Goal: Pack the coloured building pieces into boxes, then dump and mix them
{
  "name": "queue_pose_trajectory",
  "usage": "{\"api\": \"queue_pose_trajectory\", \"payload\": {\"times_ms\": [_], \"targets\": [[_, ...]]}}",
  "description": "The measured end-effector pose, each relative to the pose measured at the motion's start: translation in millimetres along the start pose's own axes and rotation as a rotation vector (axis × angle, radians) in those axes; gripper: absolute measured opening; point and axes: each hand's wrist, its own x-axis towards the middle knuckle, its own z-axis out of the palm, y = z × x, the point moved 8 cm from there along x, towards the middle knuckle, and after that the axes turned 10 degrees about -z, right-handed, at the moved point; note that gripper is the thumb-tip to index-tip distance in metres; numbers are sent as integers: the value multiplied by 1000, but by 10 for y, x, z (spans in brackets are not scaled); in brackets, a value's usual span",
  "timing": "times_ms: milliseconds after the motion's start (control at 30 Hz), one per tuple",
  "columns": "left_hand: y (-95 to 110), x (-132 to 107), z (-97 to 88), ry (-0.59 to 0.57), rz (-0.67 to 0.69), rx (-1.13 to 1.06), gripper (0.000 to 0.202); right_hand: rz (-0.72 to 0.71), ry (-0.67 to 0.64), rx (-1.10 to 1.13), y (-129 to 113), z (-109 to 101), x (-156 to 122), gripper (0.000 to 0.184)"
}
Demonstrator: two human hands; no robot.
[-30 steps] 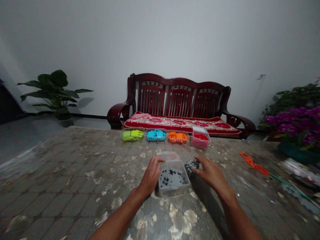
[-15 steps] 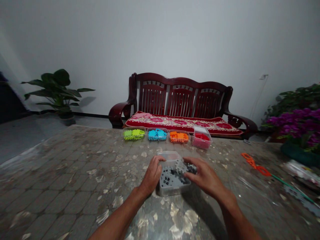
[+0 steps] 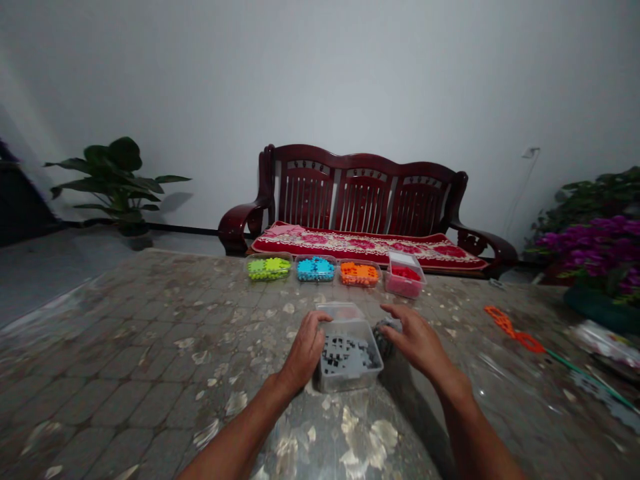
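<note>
A clear plastic box (image 3: 350, 383) with its lid (image 3: 340, 311) tilted back stands in front of me on the table. Flat grey notched plastic pieces (image 3: 347, 353) lie inside it. My left hand (image 3: 303, 347) grips the box's left wall, thumb near the rim at the back. Just past the right wall is my right hand (image 3: 417, 340), thumb and fingers curled around a clump of grey pieces (image 3: 384, 340). The hand partly hides this clump, and I cannot tell whether it touches the table.
Behind stand boxes of green (image 3: 269, 268), blue (image 3: 315, 269), orange (image 3: 359, 273) and red pieces (image 3: 405, 283). At right lie a joined orange chain (image 3: 513, 330), a green strip (image 3: 590, 375) and grey toothed pieces (image 3: 607, 400), near a purple-flowered pot (image 3: 600, 303). A wooden bench (image 3: 363, 200) is beyond the table.
My right hand has moved right, from over the box to just outside its right wall, with the grey pieces. The box's contents now show more fully. My left hand has stayed put.
</note>
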Motion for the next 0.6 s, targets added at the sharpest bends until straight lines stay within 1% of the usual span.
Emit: {"api": "queue_pose_trajectory", "payload": {"times_ms": [100,167,300,467,533,600], "targets": [[-6,4,-1,-3,-6,1,26,88,-69,-100,206,-5,-43,57],[-13,5,-1,-5,-10,-3,26,114,-108,-151,245,15,-61,60],[-16,7,-4,-4,-9,-4,26,146,-145,-249,205,35,-72,57],[-8,10,-3,-6,3,8,25,145,-194,-300,163,67,-71,52],[-11,10,3,-10,3,11,25,149,-192,-299,171,50,-70,54],[-12,8,9,-12,7,11,25,161,-155,-274,173,-8,-70,59]]}}
